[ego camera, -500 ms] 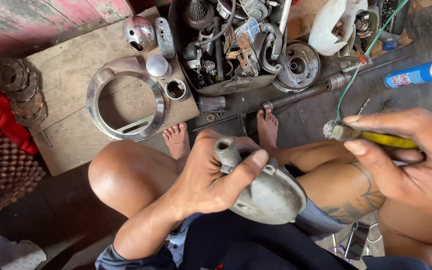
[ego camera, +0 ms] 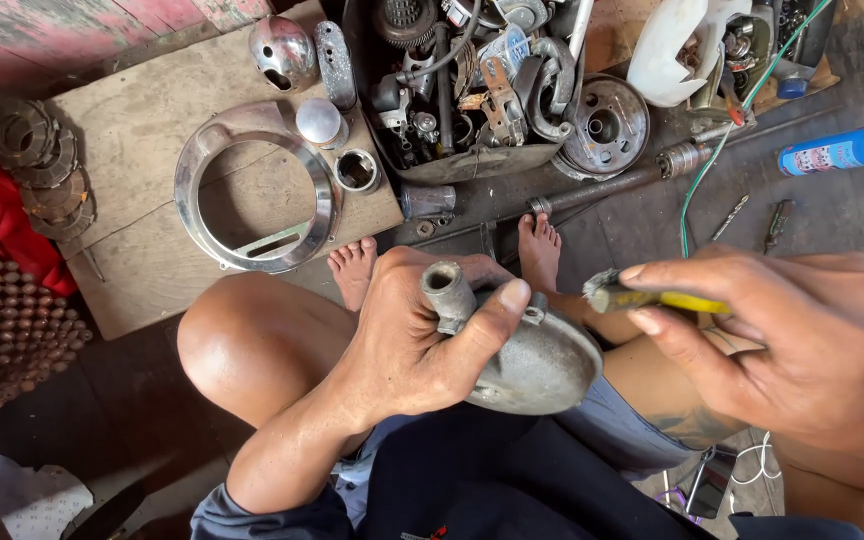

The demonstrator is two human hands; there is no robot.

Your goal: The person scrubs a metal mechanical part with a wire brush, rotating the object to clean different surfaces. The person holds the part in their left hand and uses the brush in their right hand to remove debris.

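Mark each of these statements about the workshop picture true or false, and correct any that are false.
1. The left hand grips a grey metal cover with a short tube at its top. True.
2. The right hand holds a red screwdriver. False: it holds a yellow-handled brush with a worn bristle tip.
3. The brush tip is inside the tube of the cover. False: it is apart from the cover, to the right of the tube.
4. A large chrome ring lies on a wooden board. True.
5. A blue spray can lies on its side on the floor at the right. True.
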